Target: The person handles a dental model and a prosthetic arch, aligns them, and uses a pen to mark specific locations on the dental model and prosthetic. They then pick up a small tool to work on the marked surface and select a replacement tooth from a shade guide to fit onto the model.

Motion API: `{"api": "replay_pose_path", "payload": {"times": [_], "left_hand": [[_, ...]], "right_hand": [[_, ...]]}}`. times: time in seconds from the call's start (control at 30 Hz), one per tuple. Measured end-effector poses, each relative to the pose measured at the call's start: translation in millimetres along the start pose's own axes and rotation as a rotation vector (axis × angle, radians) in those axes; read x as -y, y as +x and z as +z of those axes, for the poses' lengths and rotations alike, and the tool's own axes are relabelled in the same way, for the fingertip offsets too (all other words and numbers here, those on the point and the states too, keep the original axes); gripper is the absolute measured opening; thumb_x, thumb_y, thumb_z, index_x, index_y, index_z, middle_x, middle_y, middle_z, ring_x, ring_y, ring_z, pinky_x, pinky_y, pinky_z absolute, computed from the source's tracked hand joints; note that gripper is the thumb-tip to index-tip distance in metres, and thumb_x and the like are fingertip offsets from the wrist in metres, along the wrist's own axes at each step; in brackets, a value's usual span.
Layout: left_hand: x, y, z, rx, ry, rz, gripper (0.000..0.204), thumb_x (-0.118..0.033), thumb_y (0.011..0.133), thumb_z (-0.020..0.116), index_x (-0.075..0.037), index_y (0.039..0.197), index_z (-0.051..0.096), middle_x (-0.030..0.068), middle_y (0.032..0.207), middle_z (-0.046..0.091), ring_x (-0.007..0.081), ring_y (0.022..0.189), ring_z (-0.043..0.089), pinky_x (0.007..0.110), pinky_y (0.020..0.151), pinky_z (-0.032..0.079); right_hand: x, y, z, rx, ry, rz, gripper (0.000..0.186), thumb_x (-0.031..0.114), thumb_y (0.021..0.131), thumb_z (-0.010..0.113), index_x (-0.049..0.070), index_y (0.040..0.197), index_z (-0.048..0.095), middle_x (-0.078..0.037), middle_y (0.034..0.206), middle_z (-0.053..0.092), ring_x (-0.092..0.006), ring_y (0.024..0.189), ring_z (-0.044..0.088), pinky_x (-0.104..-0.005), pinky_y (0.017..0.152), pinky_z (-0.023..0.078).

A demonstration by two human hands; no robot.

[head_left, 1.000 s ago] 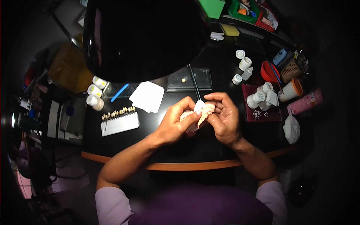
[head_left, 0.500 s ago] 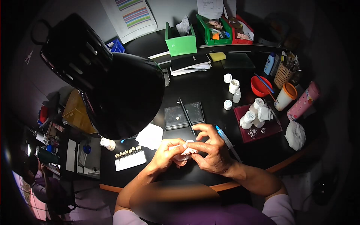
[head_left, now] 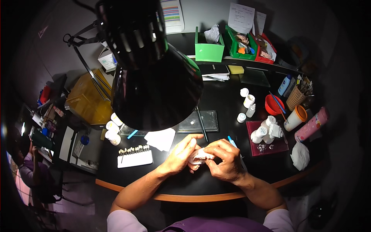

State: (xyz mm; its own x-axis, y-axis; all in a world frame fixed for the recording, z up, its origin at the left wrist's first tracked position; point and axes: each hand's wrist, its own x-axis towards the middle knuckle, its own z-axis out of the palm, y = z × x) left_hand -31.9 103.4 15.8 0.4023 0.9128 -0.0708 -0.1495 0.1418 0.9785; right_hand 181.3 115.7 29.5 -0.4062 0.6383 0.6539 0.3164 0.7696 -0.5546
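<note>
A small white dental cast (head_left: 198, 156) is between my two hands, just above the near part of the black table. My left hand (head_left: 179, 155) supports it from the left, fingers curled beneath and thumb raised. From the right, my right hand (head_left: 226, 159) pinches the cast's edge between thumb and fingers. Much of the cast is hidden by my fingers. Beyond them lies a black slab (head_left: 210, 120) with a thin dark stick (head_left: 201, 124) across it. White paper sheets (head_left: 160, 139) and a tooth shade guide (head_left: 135, 159) lie to the left.
A black lamp head (head_left: 154, 96) hangs over the table and hides part of it. White bottles stand on a dark red tray (head_left: 281, 147) at right, near a red bowl (head_left: 274, 104), a tumbler (head_left: 295, 118) and crumpled tissue (head_left: 300, 156). Colored bins (head_left: 209, 52) line the back.
The view has shifted, so the lamp and table things appear further right. My left thumb has lifted from the cast, and my right fingers have closed in around its edge.
</note>
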Motion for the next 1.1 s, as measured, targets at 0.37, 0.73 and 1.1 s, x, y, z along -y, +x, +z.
{"api": "replay_pose_path", "payload": {"times": [0.37,0.73,1.1], "left_hand": [[9.1,-3.0,7.6,-0.027,-0.056,0.038,0.077,-0.063,0.112,0.026,0.0,0.156,0.033,0.0197,0.108,0.071,0.0209,0.068,0.07,0.03,0.053,0.059],[12.1,-5.2,16.7,-0.036,0.034,0.053,0.081,-0.061,0.113,0.024,0.005,0.158,0.032,0.0168,0.102,0.072,0.0181,0.066,0.069,0.029,0.054,0.059],[-1.2,4.7,1.0,0.013,0.007,0.076,0.083,-0.069,0.109,0.025,-0.002,0.155,0.04,0.016,0.111,0.072,0.0195,0.073,0.069,0.031,0.06,0.059]], "right_hand": [[-3.9,1.6,0.9,0.071,0.214,0.021,0.022,-0.003,0.077,0.084,0.001,0.096,0.074,-0.008,0.091,0.065,-0.0159,0.074,0.067,-0.0287,0.062,0.055],[-3.2,-6.5,3.7,0.055,0.037,-0.067,0.021,-0.005,0.071,0.082,0.002,0.084,0.067,-0.007,0.082,0.06,-0.0192,0.068,0.062,-0.0309,0.058,0.049],[-11.8,3.6,-0.4,-0.025,0.273,0.08,0.016,-0.004,0.081,0.077,0.001,0.095,0.071,-0.011,0.094,0.068,-0.0206,0.079,0.069,-0.0326,0.067,0.056]]}}
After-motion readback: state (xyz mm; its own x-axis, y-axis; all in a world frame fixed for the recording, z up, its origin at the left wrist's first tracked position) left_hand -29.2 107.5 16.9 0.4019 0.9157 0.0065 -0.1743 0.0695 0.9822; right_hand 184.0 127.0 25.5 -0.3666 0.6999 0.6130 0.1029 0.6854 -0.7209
